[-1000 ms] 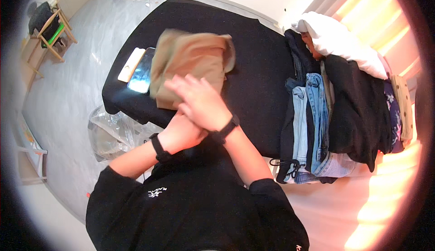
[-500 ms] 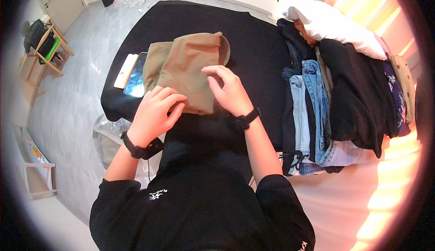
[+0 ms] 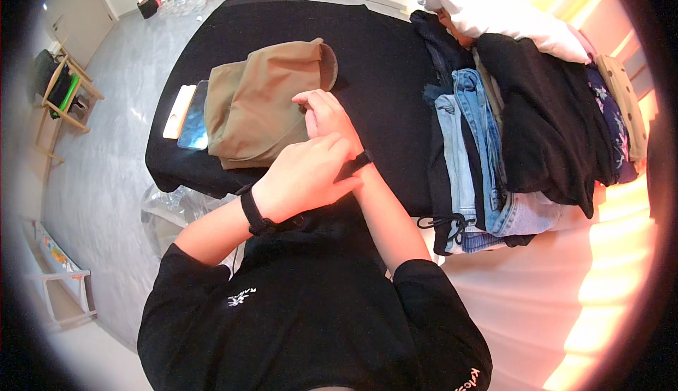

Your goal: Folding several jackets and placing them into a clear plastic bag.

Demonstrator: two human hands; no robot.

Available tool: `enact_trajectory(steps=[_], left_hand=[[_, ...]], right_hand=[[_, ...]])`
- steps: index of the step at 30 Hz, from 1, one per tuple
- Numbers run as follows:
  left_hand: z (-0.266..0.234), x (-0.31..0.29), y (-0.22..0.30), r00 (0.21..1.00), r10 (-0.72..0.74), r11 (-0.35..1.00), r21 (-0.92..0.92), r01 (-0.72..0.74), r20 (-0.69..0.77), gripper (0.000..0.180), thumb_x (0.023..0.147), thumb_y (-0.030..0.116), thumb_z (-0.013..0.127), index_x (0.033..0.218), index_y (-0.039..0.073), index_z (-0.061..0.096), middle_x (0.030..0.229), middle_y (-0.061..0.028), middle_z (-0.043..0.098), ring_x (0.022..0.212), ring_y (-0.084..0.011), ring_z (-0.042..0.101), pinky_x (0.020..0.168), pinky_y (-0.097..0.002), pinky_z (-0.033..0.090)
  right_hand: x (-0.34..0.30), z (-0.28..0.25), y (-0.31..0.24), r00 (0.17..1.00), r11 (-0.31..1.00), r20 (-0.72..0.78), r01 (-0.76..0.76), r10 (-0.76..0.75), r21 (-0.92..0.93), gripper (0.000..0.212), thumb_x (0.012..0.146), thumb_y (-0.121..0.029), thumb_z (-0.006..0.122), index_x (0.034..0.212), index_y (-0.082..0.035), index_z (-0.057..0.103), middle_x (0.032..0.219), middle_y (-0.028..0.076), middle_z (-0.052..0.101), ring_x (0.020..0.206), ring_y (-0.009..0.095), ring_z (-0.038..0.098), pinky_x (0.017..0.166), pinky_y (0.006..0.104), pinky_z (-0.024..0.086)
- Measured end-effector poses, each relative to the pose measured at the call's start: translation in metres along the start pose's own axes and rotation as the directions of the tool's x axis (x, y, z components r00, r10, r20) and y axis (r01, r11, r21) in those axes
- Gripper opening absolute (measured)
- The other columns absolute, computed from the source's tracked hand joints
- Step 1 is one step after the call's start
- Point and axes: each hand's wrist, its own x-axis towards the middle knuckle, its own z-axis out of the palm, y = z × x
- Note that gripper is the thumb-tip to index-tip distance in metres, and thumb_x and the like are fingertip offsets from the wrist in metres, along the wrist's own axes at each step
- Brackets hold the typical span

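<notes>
A folded olive-brown garment (image 3: 265, 101) lies on the black-covered table in front of me. My left hand (image 3: 307, 176) crosses over to my right wrist, its fingers and thumb closed about the black wristband (image 3: 361, 161) there. My right hand (image 3: 325, 117) hovers by the garment's right edge, fingers loosely bent and apart, with nothing in it. Whether its fingertips touch the cloth I cannot tell. Another black band (image 3: 253, 211) circles my left wrist. Left of the garment lie a phone (image 3: 193, 119) with a shiny dark screen and a cream-coloured flat object (image 3: 179, 112).
Several folded jeans (image 3: 470, 137), a black garment (image 3: 540, 123) and a white puffy item (image 3: 508, 20) are piled to the right. Clear plastic (image 3: 166, 214) sits beside the table's near left corner. A wooden chair (image 3: 67, 94) stands on the floor at far left.
My left hand has left the garment's near edge and moved right onto my right wrist. My right hand has bent its fingers slightly. The whole view has shifted a little.
</notes>
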Motion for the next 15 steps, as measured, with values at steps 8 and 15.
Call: enact_trajectory(steps=[8, 15], left_hand=[[-0.005, -0.005, 0.015, 0.973, -0.208, 0.964, 0.192, 0.186, 0.101, 0.037, 0.075, 0.032, 0.072, 0.09, 0.004, 0.053, 0.087, -0.013, 0.061, 0.082, -0.0298, 0.063, 0.067, -0.0404, 0.051], [0.004, -0.005, 0.007, 0.994, -0.103, 0.98, 0.174, 0.098, 0.02, 0.038, 0.072, 0.028, 0.072, 0.09, 0.001, 0.051, 0.089, -0.0145, 0.058, 0.085, -0.031, 0.059, 0.069, -0.0407, 0.05]], right_hand=[[-0.001, 0.002, 0.004, 1.0, 1.0, -0.016, 0.003, -0.003, -0.01, 0.027, 0.076, 0.005, 0.048, 0.1, -0.001, 0.06, 0.096, 0.015, 0.062, 0.092, 0.033, 0.057, 0.082, 0.0413, 0.047], [-0.001, 0.005, 0.009, 0.999, 1.0, -0.04, -0.001, 0.001, 0.013, 0.025, 0.076, 0.006, 0.049, 0.097, -0.001, 0.06, 0.095, 0.016, 0.062, 0.091, 0.033, 0.057, 0.081, 0.0414, 0.047]])
